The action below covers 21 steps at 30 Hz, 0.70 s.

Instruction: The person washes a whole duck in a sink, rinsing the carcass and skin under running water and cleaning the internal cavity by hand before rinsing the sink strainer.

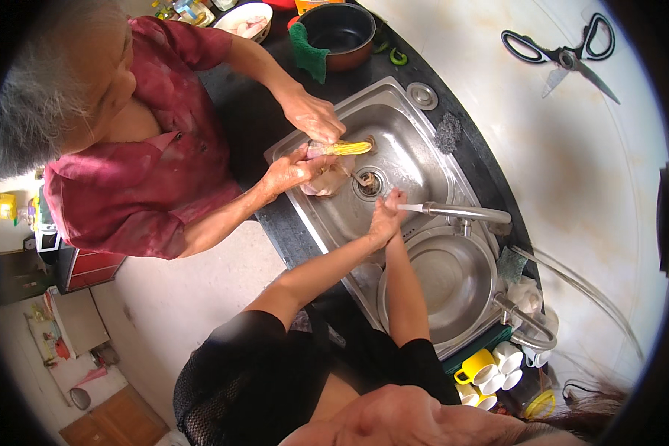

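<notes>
My left hand (381, 221) and my right hand (395, 198) meet at the tap's mouth, over the near edge of the left sink basin (409, 149). The fingers of my right hand look curled in; those of my left overlap with it and are hard to make out. No object shows between them. A steel tap (468, 213) reaches over from the right, and what looks like water runs from it onto my hands. Beyond, a co-worker's two hands hold a raw chicken (323, 178) with yellow feet (351, 149) over the basin. Pale scraps (367, 179) lie at the drain.
A round steel basin (442, 271) sits in the nearer sink bowl. Scissors (565, 56) appear against the pale wall. A dark pot (338, 33) with a green cloth (307, 53), a bowl of meat (245, 22), a scouring pad (447, 132) and several mugs (490, 368) surround the sink.
</notes>
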Motion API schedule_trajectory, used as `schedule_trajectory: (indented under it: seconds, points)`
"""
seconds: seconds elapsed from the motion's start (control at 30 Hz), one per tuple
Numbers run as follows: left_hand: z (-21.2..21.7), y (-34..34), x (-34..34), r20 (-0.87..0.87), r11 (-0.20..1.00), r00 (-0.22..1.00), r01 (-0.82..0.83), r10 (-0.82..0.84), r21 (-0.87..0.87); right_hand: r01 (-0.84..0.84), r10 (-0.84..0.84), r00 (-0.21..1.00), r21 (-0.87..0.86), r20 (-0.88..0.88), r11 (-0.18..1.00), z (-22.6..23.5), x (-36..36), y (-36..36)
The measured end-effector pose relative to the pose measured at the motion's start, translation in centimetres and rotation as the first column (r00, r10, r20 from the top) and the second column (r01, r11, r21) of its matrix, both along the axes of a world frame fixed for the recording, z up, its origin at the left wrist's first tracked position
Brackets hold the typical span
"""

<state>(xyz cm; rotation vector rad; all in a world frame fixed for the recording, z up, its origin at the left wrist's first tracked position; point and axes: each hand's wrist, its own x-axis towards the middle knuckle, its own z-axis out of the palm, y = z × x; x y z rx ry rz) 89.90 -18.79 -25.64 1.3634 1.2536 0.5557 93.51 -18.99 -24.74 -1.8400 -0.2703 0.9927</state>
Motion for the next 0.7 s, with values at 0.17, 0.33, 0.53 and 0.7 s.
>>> schedule_trajectory:
  seconds: [0.17, 0.33, 0.53, 0.7]
  points:
    - [3.6, 3.3, 0.0, 0.217, 0.838, 0.968, 0.219, -0.123, -0.5, -0.29, 0.293, 0.956, 0.144, -0.002, 0.946, -0.9, 0.6, -1.9]
    - [3.4, 6.1, -3.0, 0.52, 0.35, 0.827, 0.432, 0.213, -0.831, 0.428, -0.152, 0.521, 0.104, -0.84, 0.898, 5.8, -0.3, -0.7]
    - [4.6, 2.8, 2.6, 0.519, 0.748, 0.828, 0.204, 0.212, -0.632, 0.32, -0.282, 0.947, 0.383, -0.154, 0.867, 5.2, 2.5, 0.2]
    - [5.5, -0.6, 0.2, 0.343, 0.873, 0.939, 0.149, 0.023, -0.465, -0.044, 0.056, 0.932, -0.04, 0.357, 0.998, 3.9, 2.3, -1.3]
